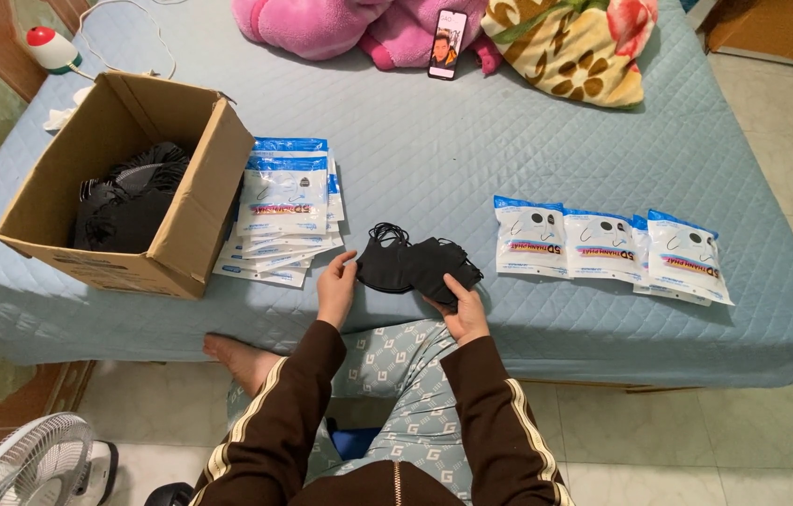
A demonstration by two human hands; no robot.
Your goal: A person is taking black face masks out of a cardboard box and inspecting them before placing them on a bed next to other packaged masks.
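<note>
The stack of black face masks (418, 266) lies at the centre of the frame on the blue quilted bed cover (434, 150), its long axis running left to right between my two hands. My left hand (336, 287) touches its left end with fingers spread and holding nothing, while my right hand (465, 307) pinches the lower right edge, thumb on top. The pile of sealed white and blue packets (284, 208) sits just left, beside the cardboard box (185, 220).

A small stack of black masks (415, 267), ear loops curling out at its top, lies flat on the bed (471, 141) between both hands, touching each.
</note>
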